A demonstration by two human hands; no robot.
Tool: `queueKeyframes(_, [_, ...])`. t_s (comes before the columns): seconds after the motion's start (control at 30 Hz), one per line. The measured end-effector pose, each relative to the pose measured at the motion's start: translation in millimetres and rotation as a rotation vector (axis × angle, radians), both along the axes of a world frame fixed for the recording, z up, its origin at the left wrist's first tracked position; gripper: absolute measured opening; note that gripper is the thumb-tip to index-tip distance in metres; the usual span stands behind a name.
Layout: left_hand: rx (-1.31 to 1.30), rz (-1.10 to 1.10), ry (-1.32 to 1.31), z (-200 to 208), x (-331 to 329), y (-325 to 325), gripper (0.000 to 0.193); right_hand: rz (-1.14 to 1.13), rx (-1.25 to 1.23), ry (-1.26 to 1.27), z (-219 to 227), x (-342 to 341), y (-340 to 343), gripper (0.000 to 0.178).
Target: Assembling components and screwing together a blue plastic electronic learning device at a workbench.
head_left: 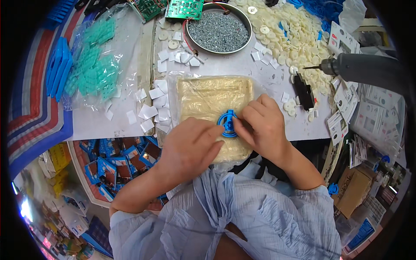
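Note:
A blue round plastic part (229, 113), ring-shaped with a bar and hub inside, is held over a cream pad (203, 93) wrapped in clear plastic. My left hand (188, 143) is closed, its fingertips gripping the part's left side. On the other side my right hand (263, 125) pinches the part's right edge between thumb and fingers. My fingers cover some of the part's rim.
Beyond the pad stands a round metal tray (249, 37) of small screws. Cream plastic discs (299, 39) are heaped at the far right, near a dark electric screwdriver (364, 67). White paper squares (160, 102), green sheets (93, 65) and a basket of blue pieces (115, 167) lie leftward.

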State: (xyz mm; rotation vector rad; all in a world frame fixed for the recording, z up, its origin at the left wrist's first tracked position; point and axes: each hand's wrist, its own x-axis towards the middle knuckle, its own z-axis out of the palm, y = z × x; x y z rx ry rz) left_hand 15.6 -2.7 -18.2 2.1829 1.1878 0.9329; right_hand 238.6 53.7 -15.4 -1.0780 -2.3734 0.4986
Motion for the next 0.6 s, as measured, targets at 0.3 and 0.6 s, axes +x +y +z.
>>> queueKeyframes(0.3, [0.045,-0.241,0.38,-4,1,-16,0.046,0.018,0.016,-0.166,1,-6,-3,0.018])
queueKeyframes(0.6, [0.028,-0.228,0.412,2,7,-13,0.048,0.102,-0.215,0.135,7,40,7,0.025])
